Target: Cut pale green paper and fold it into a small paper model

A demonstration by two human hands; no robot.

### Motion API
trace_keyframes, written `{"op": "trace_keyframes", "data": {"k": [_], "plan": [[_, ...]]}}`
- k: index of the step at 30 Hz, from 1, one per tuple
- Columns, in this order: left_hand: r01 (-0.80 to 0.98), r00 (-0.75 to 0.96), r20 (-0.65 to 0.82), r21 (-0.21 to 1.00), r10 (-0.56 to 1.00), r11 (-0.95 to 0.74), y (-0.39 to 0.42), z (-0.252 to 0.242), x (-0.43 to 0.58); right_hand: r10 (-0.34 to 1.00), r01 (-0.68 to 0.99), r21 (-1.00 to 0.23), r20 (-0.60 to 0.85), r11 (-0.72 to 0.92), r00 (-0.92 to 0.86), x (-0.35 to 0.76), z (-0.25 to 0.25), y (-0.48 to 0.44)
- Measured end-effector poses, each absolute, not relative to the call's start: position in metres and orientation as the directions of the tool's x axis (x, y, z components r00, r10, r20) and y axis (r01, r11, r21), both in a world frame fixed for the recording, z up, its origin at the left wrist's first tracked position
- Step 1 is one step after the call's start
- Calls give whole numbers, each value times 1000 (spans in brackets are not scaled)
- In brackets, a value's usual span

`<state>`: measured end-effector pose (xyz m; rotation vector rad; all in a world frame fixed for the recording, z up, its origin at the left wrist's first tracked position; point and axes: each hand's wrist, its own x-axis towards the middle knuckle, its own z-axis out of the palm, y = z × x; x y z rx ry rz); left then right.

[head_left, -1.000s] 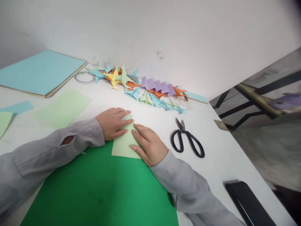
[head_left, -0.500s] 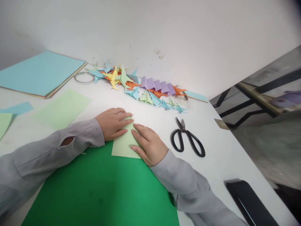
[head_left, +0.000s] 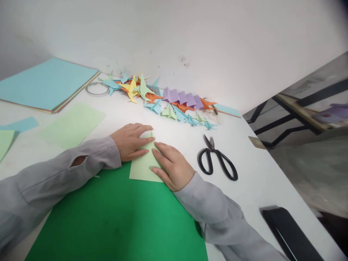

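A pale green sheet of paper (head_left: 143, 169) lies flat, its lower part over the top edge of a large green sheet (head_left: 119, 217). My left hand (head_left: 132, 142) rests on the paper's upper left with the fingers spread. On its right side, my right hand (head_left: 174, 165) lies with fingers stretched out and touching the surface. Part of the paper is hidden under both hands. To the right of my right hand sit scissors (head_left: 212, 149) with black handles, their blades slightly apart.
Folded paper figures (head_left: 143, 88) in several colours line the wall, beside a pleated purple strip (head_left: 182, 98). A roll of tape (head_left: 97, 89) and a stack of coloured paper (head_left: 51, 85) are at the back left. A pale green sheet (head_left: 73, 125) lies nearer. A black case-like object (head_left: 290, 232) is at front right.
Almost nothing differs. The fingers of my left hand have shifted very slightly on the pale green paper; my right hand stays in place.
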<state>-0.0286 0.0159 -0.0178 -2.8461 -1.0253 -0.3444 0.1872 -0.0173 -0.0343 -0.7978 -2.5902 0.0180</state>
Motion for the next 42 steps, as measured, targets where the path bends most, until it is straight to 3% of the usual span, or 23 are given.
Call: {"op": "trace_keyframes", "data": {"k": [42], "plan": [[690,722,170,-101,671,-717,16,-9,-19,571,559,-148,361,816,-738,186,-34,-18]]}}
